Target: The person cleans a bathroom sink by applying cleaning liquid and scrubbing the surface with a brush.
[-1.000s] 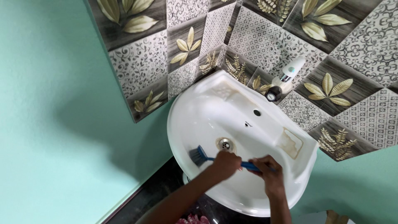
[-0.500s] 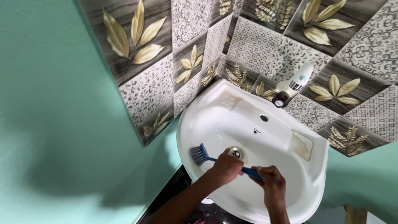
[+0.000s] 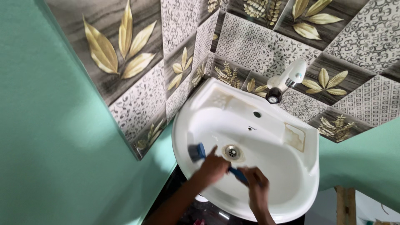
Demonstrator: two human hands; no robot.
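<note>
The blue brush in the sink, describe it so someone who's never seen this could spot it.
Start at the white sink against the patterned tiles. In its bowl, left of the metal drain, lies the brush, its handle held by both hands. It is the only blue thing there.

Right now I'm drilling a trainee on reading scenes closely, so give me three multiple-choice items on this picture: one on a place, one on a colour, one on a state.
1. Where is the brush head?
A. inside the sink, left of the drain
B. on the tap
C. on the floor

2. What colour is the brush?
A. red
B. blue
C. yellow

3. How is the brush held?
A. lying loose
B. by one hand
C. by both hands

Answers:
1 A: the bristles sit in the white bowl beside the drain.
2 B: head and handle both show blue.
3 C: the left hand and the right hand both close on the handle.
</note>
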